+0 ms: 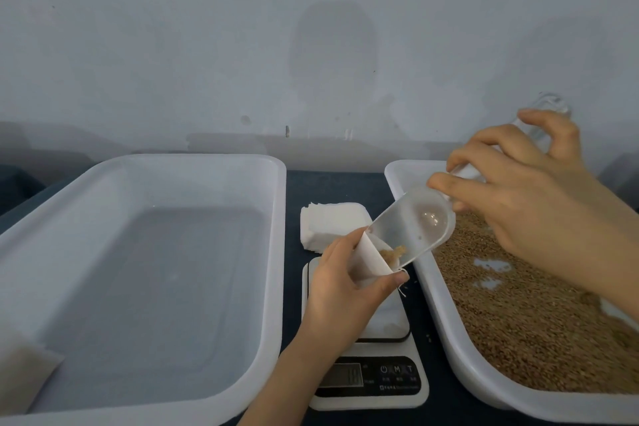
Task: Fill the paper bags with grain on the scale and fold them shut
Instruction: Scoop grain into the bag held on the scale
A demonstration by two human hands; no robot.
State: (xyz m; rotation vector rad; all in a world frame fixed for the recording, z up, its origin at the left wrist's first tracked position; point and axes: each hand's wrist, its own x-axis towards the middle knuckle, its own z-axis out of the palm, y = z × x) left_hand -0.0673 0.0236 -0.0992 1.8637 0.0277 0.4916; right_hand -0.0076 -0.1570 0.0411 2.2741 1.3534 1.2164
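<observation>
Grain [518,308] fills the white tray [434,304] on the right side of the dark blue table surface [332,185], with a few bare patches of tray floor showing through.

We hold one paper bag [368,261] in the left hand [340,290]. The thumb and fingers curl round the bag body and pinch it just below its mouth, which faces up and to the right. The bag sits over the rear part of the scale [377,349] platform. The hand hides the bag's base, so we cannot tell whether it rests on the platform or is held clear of it.

We grip the clear plastic scoop [415,221] in the right hand [529,197], with fingers and thumb wrapped round its handle. The end of the handle projects beyond the fingers toward the wall. The scoop is tilted down to the left with its open lip touching the bag mouth. A small heap of grain lies at that lip, at the point of entry into the bag.

The scale stands between the two trays, with its display and buttons toward us. The digits on the display [344,375] are too blurred to read.

A stack of flat white bags [328,223] lies on the table behind the scale, just beside the left tray [193,160]. A pale soft item [24,368] overlaps that tray's near left corner; we cannot identify it.
</observation>
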